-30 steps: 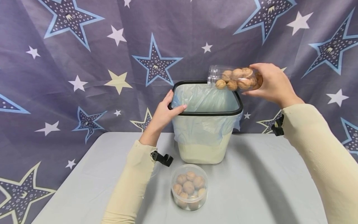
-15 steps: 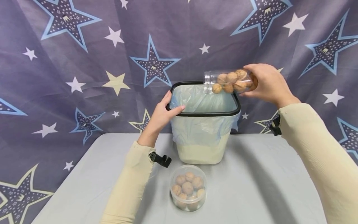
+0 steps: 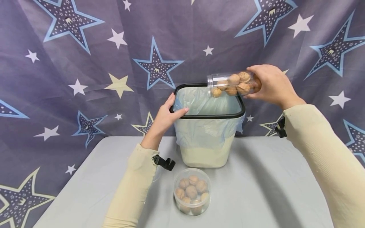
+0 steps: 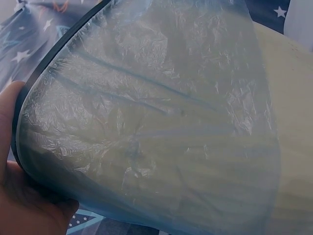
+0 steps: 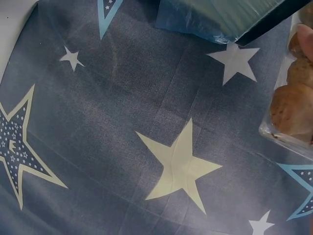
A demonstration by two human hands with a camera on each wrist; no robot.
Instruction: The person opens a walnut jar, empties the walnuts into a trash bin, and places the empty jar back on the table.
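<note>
My right hand (image 3: 271,83) grips the base of a clear plastic jar (image 3: 211,83) lying on its side in the air, its lidless mouth pointing left over the bin. Several walnuts (image 3: 243,88) fill it, one right at the mouth. A pale bin (image 3: 205,156) with a black rim (image 3: 214,116) and a bluish plastic liner (image 3: 203,134) stands below the jar. My left hand (image 3: 166,115) holds the bin's left rim, thumb over the front edge; the left wrist view shows the same grip beside the liner. In the right wrist view, walnuts (image 5: 292,110) show at the jar's base end.
A round clear tub (image 3: 192,210) of walnuts stands on the grey table (image 3: 265,190) in front of the bin. Part of a clear round piece (image 3: 156,174) shows beside the left forearm. A star-patterned cloth (image 3: 94,76) hangs close behind.
The jar has shifted slightly left and its mouth has tipped lower. Inside it, walnuts have rolled toward the mouth. My left hand stays on the bin's rim.
</note>
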